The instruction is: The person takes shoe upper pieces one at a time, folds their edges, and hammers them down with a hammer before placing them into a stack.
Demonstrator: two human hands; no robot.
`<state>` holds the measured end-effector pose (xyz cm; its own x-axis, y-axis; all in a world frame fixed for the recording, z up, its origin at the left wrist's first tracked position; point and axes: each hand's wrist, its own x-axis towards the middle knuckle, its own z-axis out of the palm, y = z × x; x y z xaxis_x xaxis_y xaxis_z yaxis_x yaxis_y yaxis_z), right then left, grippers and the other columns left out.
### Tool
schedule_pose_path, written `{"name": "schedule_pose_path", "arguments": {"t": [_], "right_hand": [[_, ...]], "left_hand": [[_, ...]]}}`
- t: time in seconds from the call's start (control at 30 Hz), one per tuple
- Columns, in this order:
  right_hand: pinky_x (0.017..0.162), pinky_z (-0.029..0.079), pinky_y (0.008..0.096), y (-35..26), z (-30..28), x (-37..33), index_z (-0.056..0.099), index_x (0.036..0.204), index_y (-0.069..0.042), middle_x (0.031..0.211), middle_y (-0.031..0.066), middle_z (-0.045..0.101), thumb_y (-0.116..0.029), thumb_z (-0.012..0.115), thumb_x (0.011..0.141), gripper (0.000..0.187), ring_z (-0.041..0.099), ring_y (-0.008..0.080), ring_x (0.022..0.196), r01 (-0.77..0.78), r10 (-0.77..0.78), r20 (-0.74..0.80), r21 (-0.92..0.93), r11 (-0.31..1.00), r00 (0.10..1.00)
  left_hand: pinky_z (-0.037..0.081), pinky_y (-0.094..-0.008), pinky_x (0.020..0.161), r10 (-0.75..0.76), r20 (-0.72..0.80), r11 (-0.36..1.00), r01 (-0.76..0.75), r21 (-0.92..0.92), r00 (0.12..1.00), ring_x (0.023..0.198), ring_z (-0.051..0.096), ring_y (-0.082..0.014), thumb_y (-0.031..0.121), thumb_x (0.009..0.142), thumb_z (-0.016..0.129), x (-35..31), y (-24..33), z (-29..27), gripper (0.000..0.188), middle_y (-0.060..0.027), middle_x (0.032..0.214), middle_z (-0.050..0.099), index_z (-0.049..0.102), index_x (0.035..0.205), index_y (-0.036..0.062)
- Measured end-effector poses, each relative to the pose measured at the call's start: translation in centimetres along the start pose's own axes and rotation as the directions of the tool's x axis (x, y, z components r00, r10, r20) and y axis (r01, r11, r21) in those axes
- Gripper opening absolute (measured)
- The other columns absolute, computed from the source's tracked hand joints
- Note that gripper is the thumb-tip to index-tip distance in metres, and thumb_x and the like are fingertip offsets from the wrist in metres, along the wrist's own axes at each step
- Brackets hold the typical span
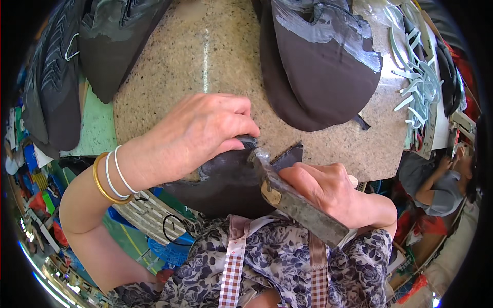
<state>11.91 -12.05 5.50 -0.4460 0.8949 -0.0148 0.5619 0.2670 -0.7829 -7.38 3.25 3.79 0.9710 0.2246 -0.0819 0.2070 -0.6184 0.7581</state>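
A dark brown, leather-like piece (226, 190) lies over the near edge of the stone slab (179, 61), with grey smears along its upper border. My left hand (205, 128) is closed, thumb and fingers pinching the folded edge of this piece. In my right hand (328, 190) is a hammer (308, 205) with a long, worn metal head and wood showing in its side. The rounded end of that head rests at or just over the piece's edge, close to my left fingertips; I cannot tell whether it touches. A pointed dark flap (289, 155) sticks up beside the head.
Stacked dark pieces with grey-smeared edges (323, 72) lie at the far right of the slab; more dark pieces (108, 56) are at the far left. Pale curled strips (421, 87) lie at the right. Another person (436, 179) is at the right. A blue basket (169, 249) stands below.
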Motion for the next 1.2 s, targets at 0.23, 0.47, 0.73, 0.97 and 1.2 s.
{"name": "schedule_pose_path", "arguments": {"t": [0.23,0.47,0.73,0.97,1.2], "right_hand": [[0.042,0.046,0.0341,0.3,-0.6,-0.5,0.048,0.104,0.003,0.071,0.0087,0.05,-0.008,0.06,0.078,0.031,0.058,0.023,0.053,-0.076,0.074,0.023,0.1,0.992,0.997],[0.046,0.048,0.0308,-0.3,-1.3,0.1,0.057,0.093,-0.001,0.071,0.0069,0.062,-0.016,0.077,0.071,0.033,0.062,0.0217,0.051,-0.244,0.245,-0.039,0.024,0.969,0.969],[0.046,0.046,0.0339,-0.1,-1.5,0.7,0.055,0.094,0.0,0.068,0.0071,0.059,-0.008,0.067,0.069,0.028,0.06,0.0219,0.051,-0.241,0.244,0.095,-0.046,0.969,0.965],[0.042,0.045,0.0353,-0.5,-1.6,1.6,0.051,0.099,0.001,0.068,0.0091,0.05,-0.013,0.061,0.076,0.029,0.059,0.0241,0.051,-0.14,0.167,0.109,-0.222,0.965,0.98],[0.044,0.046,0.0371,-1.6,-1.5,2.7,0.058,0.086,-0.009,0.063,0.0028,0.058,-0.013,0.073,0.07,0.022,0.057,0.0214,0.047,-0.357,0.35,-0.073,-0.132,0.925,0.934]], "left_hand": [[0.049,-0.0326,0.058,0.208,-0.053,0.976,-0.204,0.077,0.977,0.071,0.059,-0.023,0.008,0.07,0.068,0.0,-1.7,0.4,0.019,-0.0061,0.08,0.059,0.064,0.089,0.003],[0.047,-0.0276,0.048,0.472,-0.034,0.844,-0.44,0.308,0.881,0.067,0.057,-0.0185,0.008,0.065,0.068,-0.6,-2.5,1.1,0.027,-0.0057,0.084,0.062,0.066,0.091,0.0011],[0.045,-0.0267,0.048,0.196,-0.229,0.98,-0.193,0.038,0.953,0.067,0.057,-0.0179,0.006,0.065,0.069,-1.2,-2.4,2.0,0.025,-0.0049,0.081,0.061,0.067,0.089,0.0022],[0.045,-0.0271,0.048,0.317,-0.271,0.931,-0.244,0.272,0.909,0.064,0.056,-0.0177,0.006,0.063,0.07,-1.8,-1.7,2.5,0.024,-0.0038,0.076,0.059,0.067,0.087,0.0034],[0.044,-0.0281,0.048,0.231,-0.324,0.955,-0.149,0.258,0.917,0.064,0.056,-0.0175,0.006,0.061,0.071,-2.9,-1.4,2.8,0.025,-0.0035,0.079,0.06,0.067,0.086,0.005]]}}
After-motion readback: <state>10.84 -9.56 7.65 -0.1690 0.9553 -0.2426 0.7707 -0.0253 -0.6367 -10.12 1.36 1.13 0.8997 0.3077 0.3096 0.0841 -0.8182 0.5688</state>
